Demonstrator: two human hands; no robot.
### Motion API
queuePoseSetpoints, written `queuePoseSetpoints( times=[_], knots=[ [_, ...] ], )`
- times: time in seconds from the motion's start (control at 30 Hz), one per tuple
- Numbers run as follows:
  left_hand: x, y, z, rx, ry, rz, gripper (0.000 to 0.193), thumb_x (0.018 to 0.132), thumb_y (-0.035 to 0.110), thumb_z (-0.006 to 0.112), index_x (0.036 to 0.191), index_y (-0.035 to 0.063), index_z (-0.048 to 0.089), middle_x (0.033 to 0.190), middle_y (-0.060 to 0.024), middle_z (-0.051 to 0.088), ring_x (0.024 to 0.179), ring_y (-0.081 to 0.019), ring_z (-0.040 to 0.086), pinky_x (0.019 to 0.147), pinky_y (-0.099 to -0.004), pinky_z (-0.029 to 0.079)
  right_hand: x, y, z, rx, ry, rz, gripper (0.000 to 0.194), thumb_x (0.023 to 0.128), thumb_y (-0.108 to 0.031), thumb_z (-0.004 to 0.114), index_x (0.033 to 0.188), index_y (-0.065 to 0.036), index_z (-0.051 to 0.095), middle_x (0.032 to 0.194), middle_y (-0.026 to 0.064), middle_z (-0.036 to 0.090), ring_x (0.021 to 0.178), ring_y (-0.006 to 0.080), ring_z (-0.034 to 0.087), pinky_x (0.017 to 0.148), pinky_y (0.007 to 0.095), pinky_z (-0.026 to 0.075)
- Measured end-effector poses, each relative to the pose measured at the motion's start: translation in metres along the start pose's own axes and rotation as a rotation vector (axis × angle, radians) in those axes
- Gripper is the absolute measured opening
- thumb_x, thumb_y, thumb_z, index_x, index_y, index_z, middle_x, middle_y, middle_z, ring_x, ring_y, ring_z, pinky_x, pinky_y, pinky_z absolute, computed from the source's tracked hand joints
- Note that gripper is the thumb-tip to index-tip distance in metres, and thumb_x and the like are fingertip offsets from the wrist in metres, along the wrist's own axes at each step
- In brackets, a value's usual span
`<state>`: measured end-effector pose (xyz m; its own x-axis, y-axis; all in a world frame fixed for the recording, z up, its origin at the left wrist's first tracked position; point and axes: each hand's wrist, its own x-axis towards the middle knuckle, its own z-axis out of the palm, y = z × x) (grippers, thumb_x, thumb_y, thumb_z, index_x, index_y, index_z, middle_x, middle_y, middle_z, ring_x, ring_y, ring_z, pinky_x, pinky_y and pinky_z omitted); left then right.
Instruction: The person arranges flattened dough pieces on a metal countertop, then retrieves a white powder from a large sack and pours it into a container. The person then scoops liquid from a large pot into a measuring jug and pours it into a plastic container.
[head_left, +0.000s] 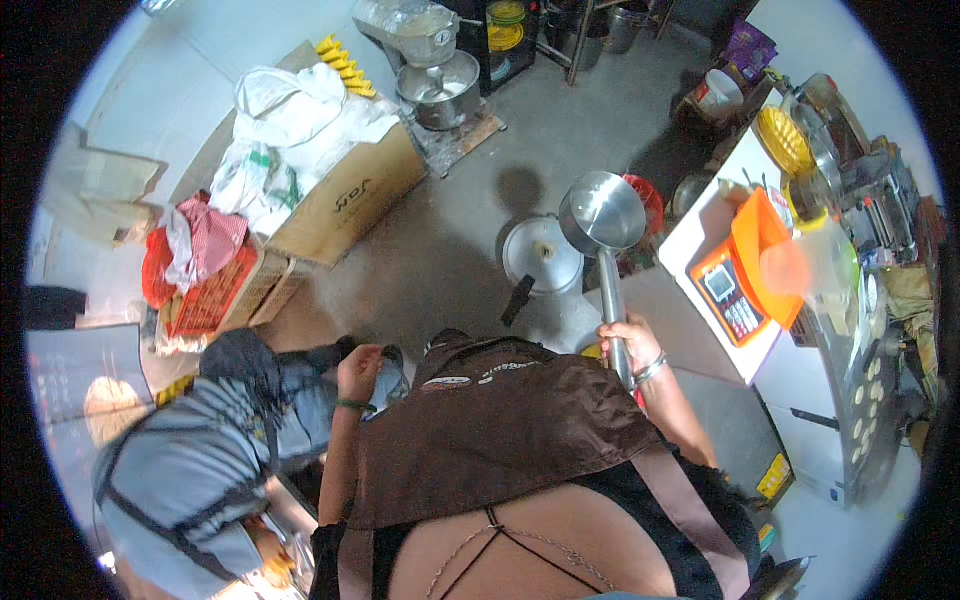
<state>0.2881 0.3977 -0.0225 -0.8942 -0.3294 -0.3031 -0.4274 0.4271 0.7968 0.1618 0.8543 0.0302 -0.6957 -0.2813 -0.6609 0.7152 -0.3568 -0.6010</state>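
Note:
My right hand (634, 345) grips the long tubular handle of a metal dipper (602, 211), whose round bowl is turned up and shows no contents. Below the dipper, a round silver-coloured lid (543, 255) with a pale knob covers a pot on the floor; a black handle (517, 300) juts from near its lower edge. My left hand (361, 371), with curled fingers and a dark band at the wrist, is beside the brown apron (495, 427). A grey-blue object (390, 379) lies just right of it; whether the hand holds anything cannot be told.
A co-worker (202, 465) bends over at the left. Beyond are a cardboard box (352, 199) with white bags, red crates (217, 292) and a stand mixer (439, 82). At the right, an orange scale (731, 292) stands on a white surface (694, 232), near a glass-topped counter (870, 420).

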Motion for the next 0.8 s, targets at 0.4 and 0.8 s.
queuePoseSetpoints(
  times=[0.4, 0.8],
  knots=[
    [0.406, 0.035, -0.024, 0.067, -0.136, 0.238, 0.022, 0.080, 0.015, 0.055, 0.096, 0.0013, 0.060, 0.077, -0.0122, 0.062, 0.072, -0.0208, 0.060, 0.066, -0.0317, 0.047, 0.170, -0.123, 0.097, 0.084, 0.087, -0.162, 0.036, 0.070, -0.005, 0.063, 0.098, 0.006, 0.044, 0.069, 0.0112, 0.056, 0.051, 0.0183, 0.057, 0.043, 0.0307, 0.049],
    [0.647, 0.230, 0.131, 0.509, -0.479, 0.722, 0.022, 0.082, 0.021, 0.053, 0.096, 0.0067, 0.063, 0.085, -0.0134, 0.064, 0.078, -0.0263, 0.062, 0.070, -0.0370, 0.048, 0.323, -0.302, 0.062, -0.110, 0.269, -0.241, 0.032, 0.068, -0.007, 0.067, 0.093, 0.002, 0.050, 0.067, 0.0090, 0.057, 0.054, 0.0172, 0.058, 0.049, 0.0276, 0.050]
  ],
)
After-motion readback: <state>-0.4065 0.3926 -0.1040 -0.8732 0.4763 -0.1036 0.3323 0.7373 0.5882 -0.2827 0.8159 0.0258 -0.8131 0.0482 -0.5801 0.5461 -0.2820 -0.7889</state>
